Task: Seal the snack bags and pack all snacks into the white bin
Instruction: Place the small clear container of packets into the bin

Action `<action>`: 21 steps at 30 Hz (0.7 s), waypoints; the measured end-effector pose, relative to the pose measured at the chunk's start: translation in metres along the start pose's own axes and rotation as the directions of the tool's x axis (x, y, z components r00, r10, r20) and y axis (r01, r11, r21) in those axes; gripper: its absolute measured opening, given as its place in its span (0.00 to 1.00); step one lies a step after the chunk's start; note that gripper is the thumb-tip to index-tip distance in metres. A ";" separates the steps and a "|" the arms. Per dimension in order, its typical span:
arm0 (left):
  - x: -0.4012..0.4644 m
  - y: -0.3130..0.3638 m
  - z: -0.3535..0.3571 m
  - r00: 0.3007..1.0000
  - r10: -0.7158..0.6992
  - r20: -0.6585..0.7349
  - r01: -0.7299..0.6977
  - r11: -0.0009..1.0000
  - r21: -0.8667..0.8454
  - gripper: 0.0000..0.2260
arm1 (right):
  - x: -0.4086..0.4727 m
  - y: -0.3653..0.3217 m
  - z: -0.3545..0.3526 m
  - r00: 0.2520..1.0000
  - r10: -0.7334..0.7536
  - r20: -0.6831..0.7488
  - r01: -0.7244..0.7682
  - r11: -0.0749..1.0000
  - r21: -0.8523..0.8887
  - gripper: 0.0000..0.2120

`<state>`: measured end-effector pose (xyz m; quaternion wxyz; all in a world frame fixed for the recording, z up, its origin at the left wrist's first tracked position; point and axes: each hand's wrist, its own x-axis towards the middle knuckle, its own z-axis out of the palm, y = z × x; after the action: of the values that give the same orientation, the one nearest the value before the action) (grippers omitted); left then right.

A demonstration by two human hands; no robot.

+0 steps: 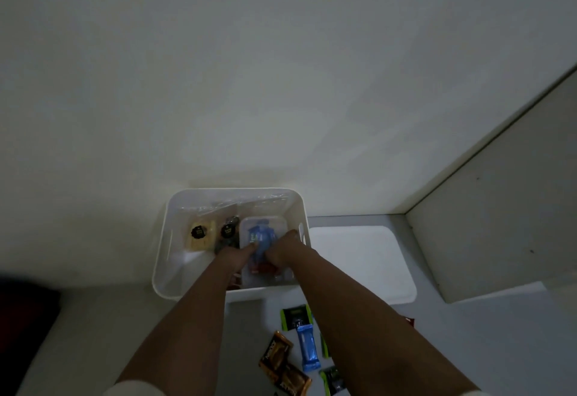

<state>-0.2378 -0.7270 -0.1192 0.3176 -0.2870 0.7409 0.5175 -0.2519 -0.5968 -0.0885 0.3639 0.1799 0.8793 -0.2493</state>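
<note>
The white bin [162,258] stands on the grey table against the wall. Inside it on the right sits a clear plastic tub [265,220] with red-wrapped snacks [265,268] at its near end. Both my hands reach into the bin over this tub. My left hand [237,255] and my right hand [281,249] hold a bunch of blue snack packets [260,236] between them. A yellow biscuit pack [201,236] and a dark pack [227,233] lie in the bin's left half, with clear bags [237,205] behind them.
A white lid [362,261] lies right of the bin. Loose snacks lie on the table in front: a green packet [295,317], a blue bar [307,347], two brown packets [276,355] and another green packet [334,380]. A cabinet panel [499,208] stands at right.
</note>
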 end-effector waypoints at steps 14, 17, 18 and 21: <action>-0.076 0.010 0.019 0.792 0.462 -0.398 -0.292 0.860 0.418 0.20 | -0.083 0.072 -0.050 0.847 -0.264 -0.461 0.366 0.919 0.148 0.17; -0.105 0.015 0.045 0.715 0.562 -0.416 -0.378 0.811 0.447 0.16 | -0.094 0.111 -0.059 0.820 -0.239 -0.520 0.368 0.916 0.160 0.16; -0.117 0.016 0.056 0.691 0.598 -0.405 -0.405 0.785 0.469 0.15 | -0.095 0.126 -0.060 0.818 -0.225 -0.530 0.362 0.916 0.170 0.16; -0.137 0.009 0.094 0.615 0.720 -0.322 -0.524 0.678 0.515 0.11 | -0.098 0.172 -0.065 0.827 -0.178 -0.533 0.329 0.922 0.203 0.16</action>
<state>-0.1416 -0.6217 -0.0338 -0.0422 -0.0644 0.9326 0.3527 -0.1362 -0.4337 -0.0302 0.0544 0.1697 0.9139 -0.3647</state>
